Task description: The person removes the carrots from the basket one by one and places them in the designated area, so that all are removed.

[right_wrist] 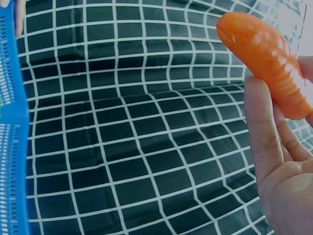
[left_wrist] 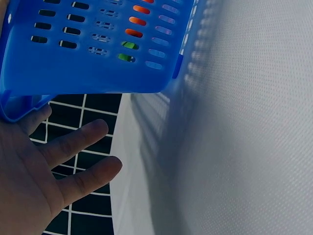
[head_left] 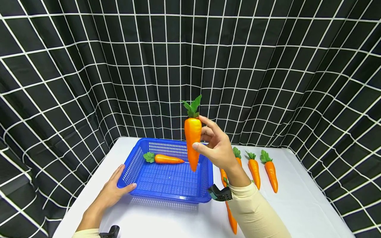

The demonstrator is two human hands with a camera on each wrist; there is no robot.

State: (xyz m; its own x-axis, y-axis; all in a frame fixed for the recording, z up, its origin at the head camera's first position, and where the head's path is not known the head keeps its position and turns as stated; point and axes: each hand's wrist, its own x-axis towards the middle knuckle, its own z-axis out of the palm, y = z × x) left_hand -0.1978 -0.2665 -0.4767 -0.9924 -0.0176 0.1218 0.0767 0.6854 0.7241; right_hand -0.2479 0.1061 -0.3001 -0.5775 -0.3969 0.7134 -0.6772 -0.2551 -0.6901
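My right hand point(head_left: 219, 150) pinches an orange carrot point(head_left: 192, 134) between thumb and fingers. The carrot hangs upright over the right part of a blue plastic basket point(head_left: 163, 195), green leaves up and tip down. In the right wrist view, the fingers lie along the smooth orange body point(right_wrist: 264, 54). Inside the basket, another carrot point(head_left: 169, 159) lies sideways near the back wall, leaves to the left. My left hand point(head_left: 111, 192) rests at the basket's left front corner, thumb on the rim. Straight, spread fingers point(left_wrist: 80, 183) show beside the basket in the left wrist view.
Several carrots lie on the white table right of the basket, including one at the far right point(head_left: 271, 175) and another beside it point(head_left: 254, 172). My right forearm partly covers others, one tip point(head_left: 231, 219) showing in front. A black gridded curtain point(head_left: 184, 59) surrounds the table.
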